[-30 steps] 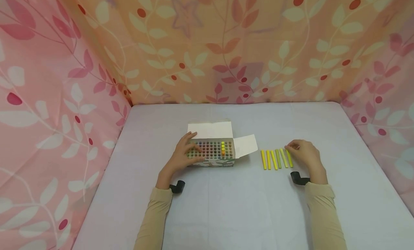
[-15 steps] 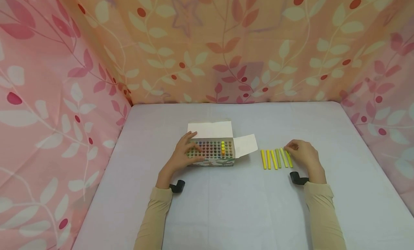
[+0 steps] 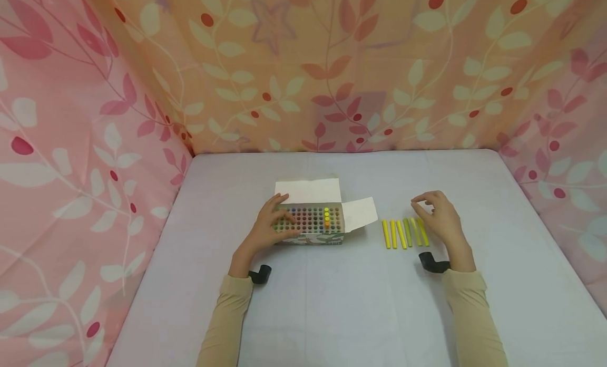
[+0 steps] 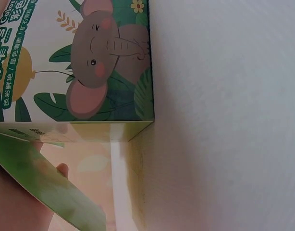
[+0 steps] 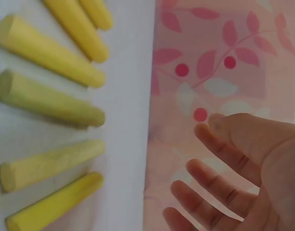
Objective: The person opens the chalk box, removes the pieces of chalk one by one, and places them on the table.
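Observation:
In the head view my left hand (image 3: 267,223) grips the left end of an open box of chalk (image 3: 310,239), thumb along the front edge and fingers over the top. The left wrist view has the printed elephant side of the box (image 4: 104,62). To its right, yellow and yellow-green chalk sticks (image 3: 400,234) lie side by side on the table. My right hand (image 3: 443,218) is raised just beyond the right-hand sticks, thumb and index tips close together, holding nothing. In the right wrist view its other fingers (image 5: 210,180) hang loosely bent beside the chalk sticks (image 5: 51,103).
A white lid flap (image 3: 308,190) stands up behind the box, and a side flap (image 3: 360,214) sticks out right towards the chalk. The white table (image 3: 351,303) ends at a patterned curtain (image 3: 332,93) behind and on both sides.
My right hand has let go of the rightmost chalk stick and lifted away from it, forward and slightly left. My left hand and the box have stayed put.

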Demonstrator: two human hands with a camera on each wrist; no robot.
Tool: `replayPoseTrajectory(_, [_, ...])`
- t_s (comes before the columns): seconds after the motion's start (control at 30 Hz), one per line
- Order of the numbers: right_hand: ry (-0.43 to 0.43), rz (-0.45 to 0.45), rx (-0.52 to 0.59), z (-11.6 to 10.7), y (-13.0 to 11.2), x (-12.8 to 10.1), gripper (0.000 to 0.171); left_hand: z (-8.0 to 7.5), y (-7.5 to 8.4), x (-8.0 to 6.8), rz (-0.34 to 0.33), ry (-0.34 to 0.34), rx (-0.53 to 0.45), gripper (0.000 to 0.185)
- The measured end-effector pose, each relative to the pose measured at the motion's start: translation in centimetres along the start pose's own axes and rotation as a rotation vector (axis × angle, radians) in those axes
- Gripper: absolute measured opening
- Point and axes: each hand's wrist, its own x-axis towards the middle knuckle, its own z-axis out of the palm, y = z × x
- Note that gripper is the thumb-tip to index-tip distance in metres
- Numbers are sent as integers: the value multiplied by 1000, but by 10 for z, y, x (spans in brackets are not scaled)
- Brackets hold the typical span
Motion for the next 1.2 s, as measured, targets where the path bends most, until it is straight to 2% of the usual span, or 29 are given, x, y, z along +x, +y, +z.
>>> replayPoseTrajectory(0.1, [32,-42,50,-14,-32,-6,26,0,0,0,-1,2,-1,28])
replayPoseTrajectory(0.2, [61,-81,59,-20,-51,-10,20,0,0,0,-2,3,-3,29])
replayPoseTrajectory(0.4, [80,-131,60,-17,-67,-10,15,-1,2,-1,5,4,0,30])
replayPoseTrajectory(0.67, [136,-278,106,-7,-94,-6,11,-1,2,-1,-3,-1,5,29])
replayPoseTrajectory(0.8, [110,-342,126,2,-113,-3,11,-1,2,-1,0,-1,7,28])
replayPoseTrajectory(1.2, [-82,-494,176,37,-160,3,13,-1,0,-1,17,0,10,29])
